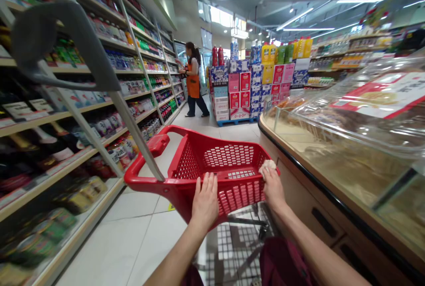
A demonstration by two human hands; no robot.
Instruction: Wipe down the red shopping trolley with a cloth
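A red plastic shopping cart (232, 148) with perforated basket walls stands sideways in front of me, its grey pull handle (99, 69) rising to the upper left. My left hand (205, 199) rests on the cart's near rim with the fingers stretched out and nothing held. At the right end of the basket, my right hand (272, 186) is closed on a crumpled whitish cloth (267, 168), which it presses against the rim corner. Through the holes, the inside of the basket shows red plastic. The undersides of both hands are hidden.
Shelves of drinks (146, 49) line the left side. On the right is a wooden counter (308, 179) with clear-lidded food packs (365, 109). Ahead, stacked cartons (241, 93) hold bottles on top. A person in an orange apron (192, 82) stands by the shelves.
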